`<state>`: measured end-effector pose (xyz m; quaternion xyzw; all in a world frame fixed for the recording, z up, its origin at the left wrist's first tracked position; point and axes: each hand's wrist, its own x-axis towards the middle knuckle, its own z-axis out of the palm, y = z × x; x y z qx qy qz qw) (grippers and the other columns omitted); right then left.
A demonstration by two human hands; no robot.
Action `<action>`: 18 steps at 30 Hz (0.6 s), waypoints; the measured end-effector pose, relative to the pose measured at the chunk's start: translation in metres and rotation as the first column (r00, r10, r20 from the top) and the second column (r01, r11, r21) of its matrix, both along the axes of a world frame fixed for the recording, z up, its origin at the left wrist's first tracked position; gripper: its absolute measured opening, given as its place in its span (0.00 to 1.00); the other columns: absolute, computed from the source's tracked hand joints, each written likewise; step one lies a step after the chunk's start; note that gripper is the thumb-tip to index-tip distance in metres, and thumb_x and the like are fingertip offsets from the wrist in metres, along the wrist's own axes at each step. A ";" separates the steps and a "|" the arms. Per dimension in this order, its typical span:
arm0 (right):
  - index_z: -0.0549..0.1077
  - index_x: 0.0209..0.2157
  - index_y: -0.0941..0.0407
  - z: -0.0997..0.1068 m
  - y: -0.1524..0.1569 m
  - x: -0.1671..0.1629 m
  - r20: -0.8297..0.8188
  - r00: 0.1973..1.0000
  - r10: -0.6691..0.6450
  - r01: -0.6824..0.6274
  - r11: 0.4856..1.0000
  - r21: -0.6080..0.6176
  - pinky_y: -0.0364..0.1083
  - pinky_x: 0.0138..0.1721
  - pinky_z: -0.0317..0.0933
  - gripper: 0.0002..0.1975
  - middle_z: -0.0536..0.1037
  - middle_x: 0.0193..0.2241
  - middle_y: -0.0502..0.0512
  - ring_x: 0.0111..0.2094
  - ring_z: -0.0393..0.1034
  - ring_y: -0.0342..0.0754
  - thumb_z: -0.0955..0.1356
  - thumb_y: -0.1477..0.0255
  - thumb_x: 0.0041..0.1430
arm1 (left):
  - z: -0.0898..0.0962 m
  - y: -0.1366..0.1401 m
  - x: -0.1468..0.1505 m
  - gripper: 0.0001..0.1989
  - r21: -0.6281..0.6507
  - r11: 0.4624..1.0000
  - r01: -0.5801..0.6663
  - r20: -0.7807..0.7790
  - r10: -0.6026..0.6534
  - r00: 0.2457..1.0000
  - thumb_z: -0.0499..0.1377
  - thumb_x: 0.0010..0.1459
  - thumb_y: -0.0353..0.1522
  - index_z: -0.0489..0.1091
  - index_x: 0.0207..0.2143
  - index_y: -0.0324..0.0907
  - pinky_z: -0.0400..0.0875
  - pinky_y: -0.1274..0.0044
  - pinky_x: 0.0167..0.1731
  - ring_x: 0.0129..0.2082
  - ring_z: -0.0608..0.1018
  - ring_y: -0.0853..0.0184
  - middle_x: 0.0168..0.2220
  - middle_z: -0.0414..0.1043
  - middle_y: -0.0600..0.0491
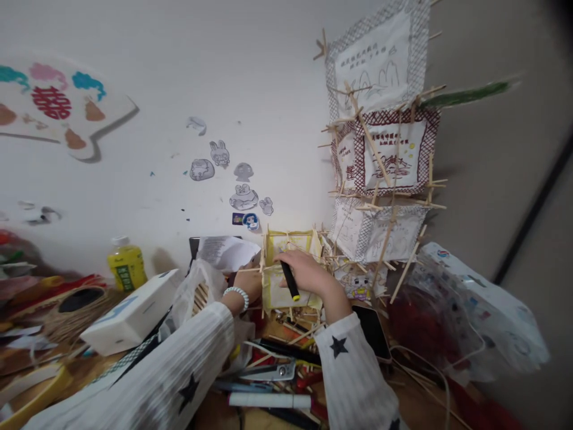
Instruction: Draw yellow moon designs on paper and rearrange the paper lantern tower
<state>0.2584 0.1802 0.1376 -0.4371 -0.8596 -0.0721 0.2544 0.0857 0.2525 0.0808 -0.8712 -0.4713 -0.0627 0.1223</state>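
Note:
My right hand (pixel 305 273) is closed around a black marker pen (pixel 289 279) with a yellow end, which slants down toward me. The hand is against the front of a small paper lantern (pixel 271 295) framed with thin wooden sticks. Yellow colouring runs along the border of the lantern's upper panel (pixel 298 237). At the lantern's left edge, my left hand (pixel 249 283) grips its frame, its fingertips partly hidden behind it. A beaded bracelet (pixel 239 291) circles the left wrist. The pen's tip is hidden by the right hand.
A tall stack of stick-and-paper lanterns (pixel 394 155) rises at the right. Below my hands lie a white marker (pixel 269 401), loose sticks and pens. A phone (pixel 372 331) lies right, a white box (pixel 134 310) and yellow-green bottle (pixel 126 263) left. Plastic bags (pixel 447 328) crowd the right side.

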 end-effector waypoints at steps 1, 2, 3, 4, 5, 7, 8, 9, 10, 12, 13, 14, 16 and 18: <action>0.69 0.48 0.54 0.002 -0.003 0.000 -0.015 1.000 0.001 -0.001 1.000 0.005 0.48 0.45 0.55 0.24 0.74 0.42 0.56 0.43 0.65 0.52 0.73 0.67 0.48 | 0.003 -0.005 -0.002 0.12 -0.001 1.000 0.003 -0.015 -0.003 1.000 0.56 0.60 0.35 0.68 0.44 0.38 0.68 0.63 0.44 0.44 0.73 0.61 0.45 0.70 0.48; 0.68 0.49 0.54 0.004 -0.006 -0.001 -0.027 1.000 -0.005 0.005 1.000 0.014 0.49 0.46 0.55 0.24 0.74 0.44 0.57 0.44 0.65 0.52 0.72 0.64 0.50 | 0.005 -0.010 -0.006 0.11 0.000 1.000 0.011 -0.026 -0.011 1.000 0.56 0.60 0.34 0.69 0.42 0.37 0.68 0.63 0.45 0.44 0.73 0.61 0.44 0.71 0.48; 0.68 0.50 0.54 0.005 -0.008 -0.001 -0.037 0.999 -0.016 0.017 1.000 0.022 0.50 0.47 0.55 0.24 0.74 0.44 0.57 0.44 0.64 0.53 0.71 0.63 0.51 | 0.008 -0.016 -0.009 0.10 0.002 1.000 0.023 -0.034 -0.023 0.999 0.55 0.60 0.32 0.70 0.41 0.37 0.67 0.63 0.45 0.45 0.73 0.60 0.43 0.72 0.46; 0.68 0.50 0.54 0.005 -0.009 -0.001 -0.043 0.999 -0.032 0.033 0.999 0.022 0.50 0.46 0.55 0.24 0.74 0.44 0.57 0.44 0.64 0.53 0.70 0.62 0.53 | 0.011 -0.022 -0.013 0.09 0.008 0.999 0.034 -0.040 -0.033 0.999 0.55 0.60 0.31 0.71 0.40 0.36 0.66 0.64 0.46 0.45 0.73 0.59 0.42 0.73 0.45; 0.68 0.50 0.54 0.005 -0.010 -0.002 -0.043 0.998 -0.048 0.048 0.999 0.013 0.50 0.46 0.56 0.23 0.74 0.43 0.58 0.44 0.64 0.53 0.69 0.62 0.54 | 0.014 -0.029 -0.018 0.09 0.016 0.999 0.043 -0.046 -0.042 0.998 0.54 0.59 0.30 0.71 0.40 0.36 0.65 0.64 0.47 0.46 0.73 0.57 0.42 0.74 0.44; 0.68 0.51 0.54 0.004 -0.010 -0.002 -0.032 0.997 -0.067 0.066 0.997 -0.029 0.49 0.45 0.56 0.23 0.75 0.41 0.57 0.44 0.63 0.53 0.69 0.62 0.54 | 0.024 -0.045 -0.028 0.10 0.043 0.998 0.052 -0.058 -0.049 0.997 0.54 0.59 0.29 0.71 0.41 0.36 0.63 0.64 0.49 0.49 0.72 0.55 0.44 0.73 0.42; 0.68 0.51 0.54 0.004 -0.011 -0.003 -0.029 0.997 -0.071 0.070 0.997 -0.043 0.49 0.45 0.57 0.23 0.75 0.41 0.57 0.44 0.63 0.53 0.69 0.62 0.54 | 0.030 -0.056 -0.034 0.11 0.060 0.997 0.052 -0.063 -0.048 0.997 0.53 0.59 0.28 0.71 0.42 0.36 0.62 0.63 0.50 0.50 0.71 0.55 0.45 0.73 0.42; 0.68 0.51 0.54 0.006 -0.014 -0.004 -0.032 0.997 -0.074 0.072 0.997 -0.037 0.49 0.46 0.57 0.22 0.75 0.42 0.57 0.45 0.63 0.53 0.69 0.63 0.55 | 0.035 -0.067 -0.039 0.12 0.083 0.995 0.050 -0.065 -0.045 0.997 0.52 0.59 0.27 0.71 0.43 0.35 0.62 0.63 0.51 0.51 0.70 0.54 0.47 0.72 0.41; 0.68 0.51 0.54 0.010 -0.018 -0.005 -0.045 0.996 -0.075 0.074 0.997 -0.008 0.50 0.47 0.56 0.22 0.74 0.43 0.57 0.46 0.62 0.53 0.68 0.63 0.56 | 0.040 -0.081 -0.046 0.14 0.111 0.993 0.044 -0.062 -0.037 0.997 0.51 0.59 0.26 0.70 0.46 0.35 0.60 0.62 0.52 0.53 0.68 0.53 0.50 0.70 0.41; 0.67 0.52 0.54 0.021 -0.031 -0.008 -0.093 0.993 -0.065 0.074 0.993 0.093 0.51 0.49 0.55 0.21 0.74 0.45 0.57 0.48 0.60 0.54 0.67 0.64 0.58 | 0.041 -0.112 -0.059 0.18 0.188 0.982 0.019 -0.030 -0.013 0.999 0.50 0.58 0.25 0.67 0.51 0.35 0.60 0.61 0.53 0.55 0.66 0.54 0.54 0.66 0.41; 0.66 0.52 0.54 0.028 -0.041 -0.010 -0.116 0.992 -0.056 0.073 0.987 0.145 0.51 0.50 0.54 0.20 0.73 0.46 0.57 0.48 0.59 0.53 0.66 0.65 0.59 | 0.035 -0.129 -0.067 0.19 0.222 0.975 0.004 0.000 -0.004 1.000 0.50 0.58 0.25 0.67 0.51 0.36 0.61 0.61 0.53 0.55 0.67 0.53 0.53 0.68 0.41; 0.66 0.52 0.54 0.034 -0.052 -0.014 -0.126 0.991 -0.043 0.066 0.981 0.181 0.51 0.49 0.55 0.20 0.73 0.46 0.57 0.48 0.60 0.53 0.66 0.65 0.59 | 0.023 -0.145 -0.075 0.19 0.219 0.976 0.009 0.031 -0.016 0.999 0.51 0.57 0.26 0.68 0.51 0.38 0.63 0.61 0.52 0.54 0.68 0.53 0.52 0.70 0.42; 0.66 0.51 0.54 0.039 -0.075 -0.024 -0.074 0.997 -0.016 0.029 0.982 0.185 0.49 0.46 0.57 0.18 0.74 0.43 0.57 0.45 0.62 0.52 0.65 0.67 0.60 | -0.016 -0.173 -0.090 0.19 0.148 0.981 0.125 0.059 -0.135 0.989 0.53 0.56 0.27 0.68 0.51 0.43 0.67 0.65 0.49 0.49 0.73 0.56 0.50 0.72 0.46; 0.69 0.47 0.53 0.027 -0.095 -0.037 0.105 0.994 0.016 -0.028 0.993 0.112 0.47 0.41 0.59 0.13 0.76 0.37 0.56 0.40 0.65 0.51 0.66 0.68 0.59 | -0.068 -0.191 -0.103 0.22 0.088 0.954 0.287 0.085 -0.294 0.952 0.54 0.53 0.25 0.69 0.50 0.48 0.70 0.74 0.46 0.45 0.76 0.63 0.47 0.75 0.53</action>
